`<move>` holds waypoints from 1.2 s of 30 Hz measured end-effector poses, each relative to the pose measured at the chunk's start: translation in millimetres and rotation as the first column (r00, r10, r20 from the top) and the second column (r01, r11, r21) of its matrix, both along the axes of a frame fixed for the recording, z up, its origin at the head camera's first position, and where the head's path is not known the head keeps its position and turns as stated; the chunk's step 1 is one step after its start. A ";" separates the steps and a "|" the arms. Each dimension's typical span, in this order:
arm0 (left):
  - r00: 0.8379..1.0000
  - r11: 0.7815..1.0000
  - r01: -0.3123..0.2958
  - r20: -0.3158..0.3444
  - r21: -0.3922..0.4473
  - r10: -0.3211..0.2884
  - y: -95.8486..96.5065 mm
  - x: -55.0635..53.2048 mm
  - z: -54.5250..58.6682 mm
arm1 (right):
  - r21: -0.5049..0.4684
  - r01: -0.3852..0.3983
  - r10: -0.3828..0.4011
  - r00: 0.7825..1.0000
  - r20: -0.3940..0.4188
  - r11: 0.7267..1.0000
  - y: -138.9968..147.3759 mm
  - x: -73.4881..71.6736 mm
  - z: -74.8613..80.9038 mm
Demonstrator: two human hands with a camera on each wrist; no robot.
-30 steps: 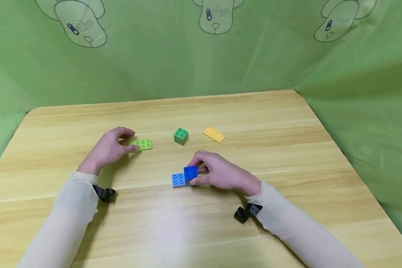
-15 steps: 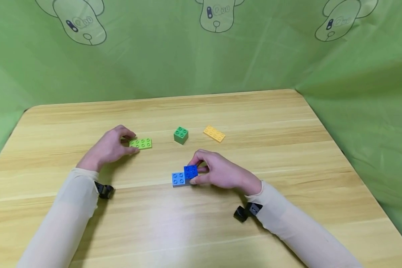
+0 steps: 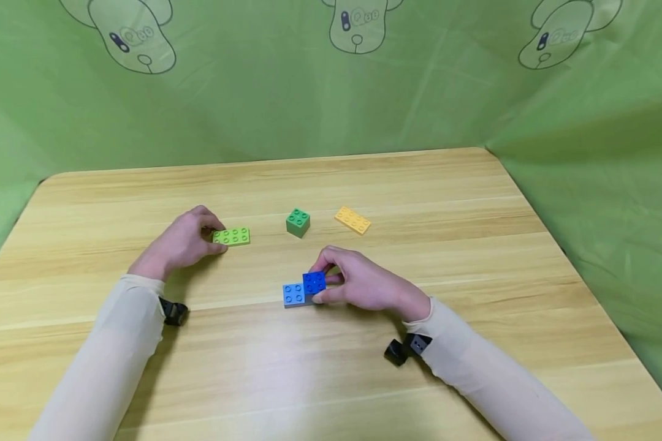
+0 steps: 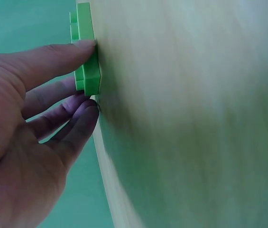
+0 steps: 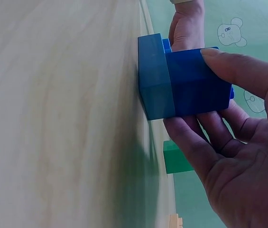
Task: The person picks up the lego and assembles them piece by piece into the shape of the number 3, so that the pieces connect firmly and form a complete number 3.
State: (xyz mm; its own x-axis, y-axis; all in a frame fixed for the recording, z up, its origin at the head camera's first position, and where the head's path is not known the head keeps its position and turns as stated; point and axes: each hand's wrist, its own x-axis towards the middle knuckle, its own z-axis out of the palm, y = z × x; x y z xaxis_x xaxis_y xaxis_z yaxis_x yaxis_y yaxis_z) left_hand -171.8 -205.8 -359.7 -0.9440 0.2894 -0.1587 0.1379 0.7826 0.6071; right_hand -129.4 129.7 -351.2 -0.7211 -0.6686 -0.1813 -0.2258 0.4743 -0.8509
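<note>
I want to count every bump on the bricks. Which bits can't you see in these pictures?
- Light blue brick: head view, half its studs sit under the dark blue brick.
- Lime plate: left wrist view, seen edge-on, the picture's top edge cuts it off.
- Orange plate: right wrist view, cut off by bottom edge.

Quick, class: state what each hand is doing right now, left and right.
Left hand: pinches the lime green brick at its end.
Right hand: grips the dark blue brick atop the light blue brick.
</note>
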 end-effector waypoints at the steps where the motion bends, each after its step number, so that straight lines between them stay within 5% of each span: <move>1: 1.000 1.000 0.001 0.000 -0.001 -0.001 0.0 -0.1 -0.2 | -0.002 0.000 0.000 1.000 0.000 1.000 0.1 0.1 -0.2; 36: 0.997 0.991 -0.077 -0.013 0.107 0.079 -11.2 8.1 10.5 | 0.026 -0.003 0.003 1.000 0.004 1.000 -1.3 0.2 2.1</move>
